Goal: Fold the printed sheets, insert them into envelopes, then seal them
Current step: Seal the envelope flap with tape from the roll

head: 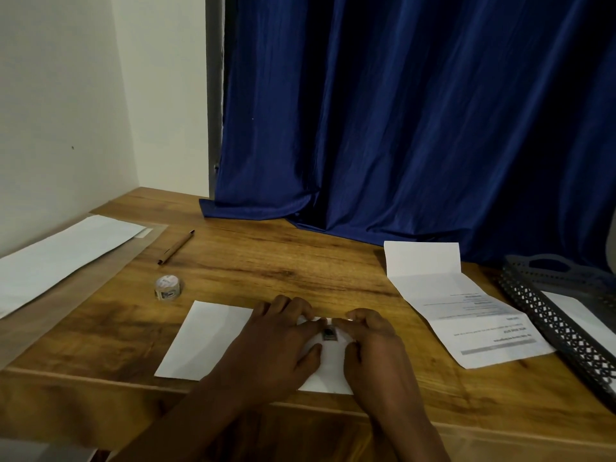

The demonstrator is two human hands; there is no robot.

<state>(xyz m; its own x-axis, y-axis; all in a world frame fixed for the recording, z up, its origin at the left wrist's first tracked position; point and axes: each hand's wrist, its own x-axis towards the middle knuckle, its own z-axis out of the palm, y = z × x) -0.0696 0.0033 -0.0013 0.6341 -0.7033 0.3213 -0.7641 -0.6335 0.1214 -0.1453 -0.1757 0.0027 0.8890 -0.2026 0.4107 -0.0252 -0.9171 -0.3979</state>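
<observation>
A white envelope (203, 338) lies flat near the front edge of the wooden table (266, 261). My left hand (280, 341) and my right hand (373, 345) both lie on its right half, fingertips pressing down along its far edge. Between the two hands a small dark sticker (330, 335) shows on the envelope. A printed sheet (466, 315), creased in thirds and partly unfolded, lies to the right with its far panel standing up. A small roll of stickers (169, 287) stands to the left of the envelope.
A brown pen (176, 247) lies at the back left. White envelopes (60, 258) rest on a brown sheet at the far left. A black mesh tray (563, 321) holding paper sits at the right edge. A blue curtain (400, 128) hangs behind the table.
</observation>
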